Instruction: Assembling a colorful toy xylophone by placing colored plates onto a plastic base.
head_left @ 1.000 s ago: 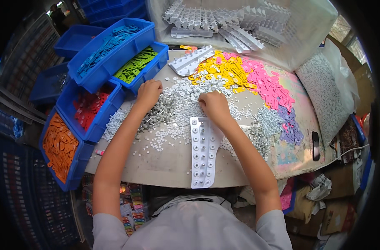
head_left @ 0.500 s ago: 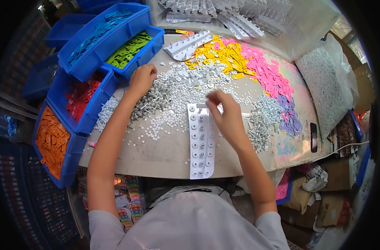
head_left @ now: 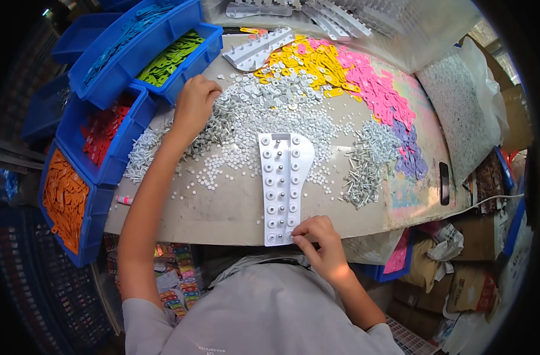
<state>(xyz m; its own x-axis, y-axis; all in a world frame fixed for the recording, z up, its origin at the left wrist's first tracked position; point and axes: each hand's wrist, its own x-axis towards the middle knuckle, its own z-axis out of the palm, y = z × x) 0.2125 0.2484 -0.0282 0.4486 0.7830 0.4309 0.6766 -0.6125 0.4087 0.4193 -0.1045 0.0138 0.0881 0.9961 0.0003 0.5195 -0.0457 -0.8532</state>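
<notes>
A white plastic rack lies lengthwise in front of me, with round white washers along both sides and metal pins down its middle channel. My right hand is at its near right corner, thumb and forefinger pinched over the last washer; whether they hold anything is hidden. To the left, my left hand rests with curled fingers at the edge of a pile of metal rivets, close to the blue bin of green tags. What its fingertips hold, if anything, does not show.
Loose white washers spread across the middle. Yellow tags, pink tags and purple tags lie beyond, right. More rivets sit right of the rack. Blue bins line the left; a full clear bag stands right.
My right hand has moved from the rack's far right side down to its near right corner. My left hand stays by the rivets. The whole view has shifted slightly.
</notes>
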